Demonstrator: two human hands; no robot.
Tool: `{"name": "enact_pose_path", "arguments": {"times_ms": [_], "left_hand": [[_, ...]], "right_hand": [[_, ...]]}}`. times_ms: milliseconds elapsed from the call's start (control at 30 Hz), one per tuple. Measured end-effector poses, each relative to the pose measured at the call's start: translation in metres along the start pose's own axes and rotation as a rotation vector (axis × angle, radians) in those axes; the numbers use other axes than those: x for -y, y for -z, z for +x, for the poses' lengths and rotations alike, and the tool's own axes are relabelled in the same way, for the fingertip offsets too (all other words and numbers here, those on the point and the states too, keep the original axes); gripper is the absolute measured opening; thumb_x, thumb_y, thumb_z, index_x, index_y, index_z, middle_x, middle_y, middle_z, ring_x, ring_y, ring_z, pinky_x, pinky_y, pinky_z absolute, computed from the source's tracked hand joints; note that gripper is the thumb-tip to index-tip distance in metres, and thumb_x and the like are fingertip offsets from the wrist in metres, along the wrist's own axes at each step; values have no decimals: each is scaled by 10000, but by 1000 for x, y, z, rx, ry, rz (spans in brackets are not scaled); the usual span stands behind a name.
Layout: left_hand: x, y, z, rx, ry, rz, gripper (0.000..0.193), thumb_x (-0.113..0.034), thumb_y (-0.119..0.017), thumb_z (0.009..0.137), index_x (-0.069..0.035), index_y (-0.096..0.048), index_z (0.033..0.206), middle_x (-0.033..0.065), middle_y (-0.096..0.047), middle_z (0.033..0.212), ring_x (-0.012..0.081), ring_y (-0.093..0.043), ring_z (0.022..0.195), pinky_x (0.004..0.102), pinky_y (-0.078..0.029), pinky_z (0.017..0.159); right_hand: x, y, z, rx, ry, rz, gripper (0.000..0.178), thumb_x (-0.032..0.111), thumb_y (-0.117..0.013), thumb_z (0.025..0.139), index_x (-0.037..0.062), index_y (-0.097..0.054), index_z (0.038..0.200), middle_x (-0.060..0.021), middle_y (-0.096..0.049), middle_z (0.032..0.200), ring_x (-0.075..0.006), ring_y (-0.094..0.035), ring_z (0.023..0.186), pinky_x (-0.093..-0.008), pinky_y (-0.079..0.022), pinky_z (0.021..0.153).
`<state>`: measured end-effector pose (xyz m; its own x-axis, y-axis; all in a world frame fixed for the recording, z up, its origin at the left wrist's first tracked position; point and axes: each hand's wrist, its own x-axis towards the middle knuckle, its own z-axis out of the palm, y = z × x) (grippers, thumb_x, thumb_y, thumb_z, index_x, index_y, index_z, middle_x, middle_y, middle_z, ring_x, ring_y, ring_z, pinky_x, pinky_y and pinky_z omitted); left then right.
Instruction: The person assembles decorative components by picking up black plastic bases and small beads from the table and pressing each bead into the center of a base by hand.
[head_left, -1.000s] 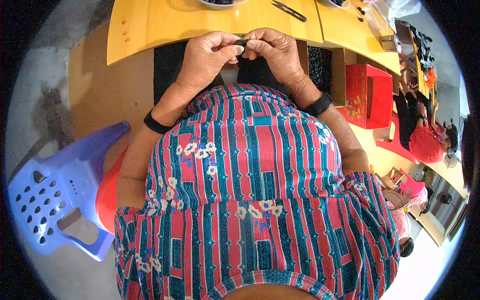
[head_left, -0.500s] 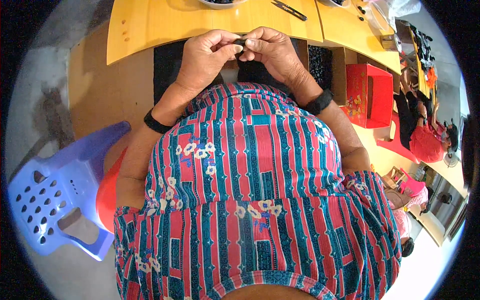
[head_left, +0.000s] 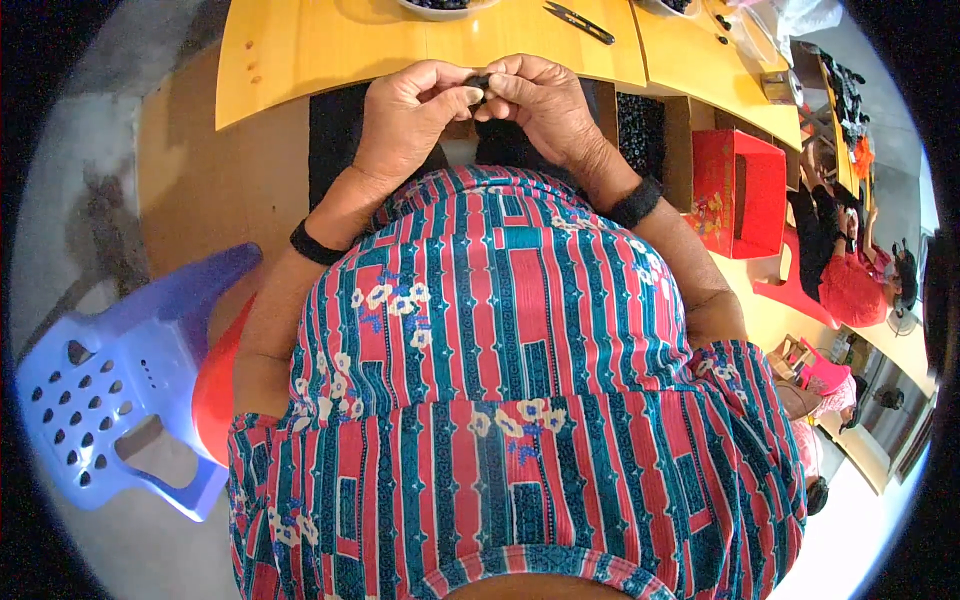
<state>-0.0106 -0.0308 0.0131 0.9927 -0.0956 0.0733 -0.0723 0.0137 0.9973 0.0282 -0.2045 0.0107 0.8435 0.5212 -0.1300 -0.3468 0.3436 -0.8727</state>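
Both my hands meet at the near edge of a yellow wooden table (head_left: pixel 340 50). A small black piece (head_left: pixel 480 82), too small to tell its kind, is pinched between them. My left hand (head_left: pixel 408 118) grips it from the left with thumb and index finger. My right hand (head_left: pixel 548 105) holds its other side, thumb on top and the other fingers curled beneath. Beyond my hands stands a white bowl (head_left: pixel 450 14) with small dark pieces in it, cut off by the upper edge. Black thread snips (head_left: pixel 580 22) lie on the table to its right.
A red box (head_left: pixel 738 190) and a bin of small black pieces (head_left: pixel 640 130) are at my right. A blue plastic stool (head_left: pixel 130 390) stands at my left. Farther right, a person in red (head_left: pixel 855 285) and other people sit by another table.
Almost nothing differs. My fingers have shifted very slightly around the small black piece, and both hands stay in the same place.
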Motion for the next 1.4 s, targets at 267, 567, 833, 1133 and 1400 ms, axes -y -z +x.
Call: {"name": "enact_pose_path", "arguments": {"times_ms": [267,567,833,1133,1400], "left_hand": [[6,5,3,-3,-117,236,122,-34,-615,821,25,-614,929,35,-625,777,80,-580,704,222,-510,622],[6,6,8,-103,-322,332,139,-54,-680,724,-29,-668,860,42,-576,768,138,-574,699,244,-467,635],[7,6,7,-96,-365,321,163,-53,-697,713,-44,-676,875,27,-561,763,127,-557,707,230,-459,646],[-3,4,0,-44,-328,312,167,-42,-671,756,-31,-655,922,29,-589,789,112,-565,735,212,-454,659],[5,7,5,-52,-329,366,172,-26,-664,751,-36,-654,922,27,-595,796,109,-563,729,214,-454,661]], "right_hand": [[-8,6,4,111,-90,214,127,120,-561,873,-3,-576,900,-60,-567,709,-153,-575,639,-308,-538,689],[-6,8,6,229,-200,96,264,257,-508,908,2,-573,894,-47,-559,725,-143,-566,665,-327,-526,705],[4,0,3,286,-135,46,263,265,-495,914,19,-557,846,-28,-542,718,-103,-520,573,-235,-462,579],[10,-8,-7,256,-45,-94,249,240,-461,928,17,-515,831,-22,-493,680,-92,-484,538,-222,-427,524],[0,-11,-4,187,-34,-192,246,243,-438,932,12,-493,867,-26,-473,662,-103,-466,545,-246,-449,534]]}}
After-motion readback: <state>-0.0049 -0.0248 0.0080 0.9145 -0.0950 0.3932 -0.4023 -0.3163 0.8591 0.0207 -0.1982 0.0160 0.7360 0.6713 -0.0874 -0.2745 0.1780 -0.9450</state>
